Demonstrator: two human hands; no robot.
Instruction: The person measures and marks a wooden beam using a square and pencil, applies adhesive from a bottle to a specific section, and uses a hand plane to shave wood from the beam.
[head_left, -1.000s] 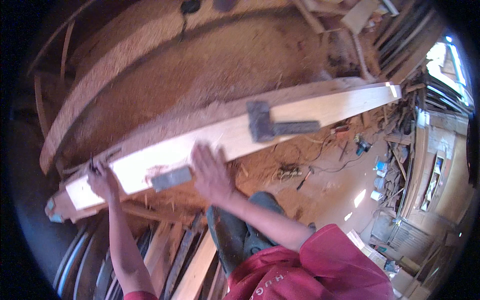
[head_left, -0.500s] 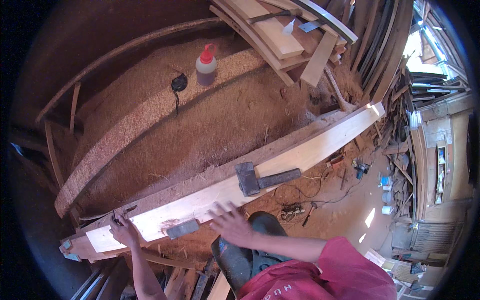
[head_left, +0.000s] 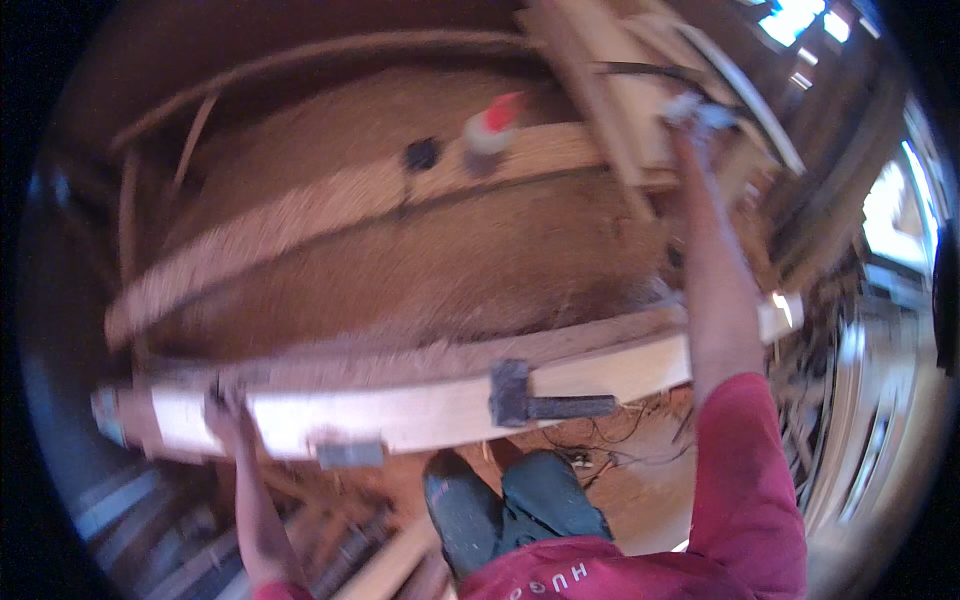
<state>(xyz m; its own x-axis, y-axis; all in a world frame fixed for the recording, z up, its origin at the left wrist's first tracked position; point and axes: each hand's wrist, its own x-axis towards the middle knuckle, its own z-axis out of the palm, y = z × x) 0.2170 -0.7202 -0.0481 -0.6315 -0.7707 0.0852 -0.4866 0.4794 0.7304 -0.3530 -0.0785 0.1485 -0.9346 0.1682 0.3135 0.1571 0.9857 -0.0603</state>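
Note:
A long pale plank point(head_left: 400, 415) lies across the workbench. At its left part rests my left hand point(head_left: 228, 418), fingers closed round something small and dark that I cannot make out. My right arm stretches out to the stacked boards at the far right. There my right hand point(head_left: 688, 122), smeared by motion, is at a small whitish thing and a flat bluish piece; whether it grips either is unclear. On the plank's middle lies a dark mallet point(head_left: 512, 393) with its handle to the right. A grey block point(head_left: 350, 454) sits at the near edge.
Stacked boards point(head_left: 625, 110) stand at the far right. A bottle with a red cap point(head_left: 490, 135) and a small black object point(head_left: 421, 154) are on a curved, sawdust-covered timber point(head_left: 270, 220). Cables point(head_left: 600, 455) lie on the floor beyond my knees.
My right hand has gone from above the plank, beside the mallet, out to the far-right boards. My left hand stays at the plank's left part. The whole view has turned.

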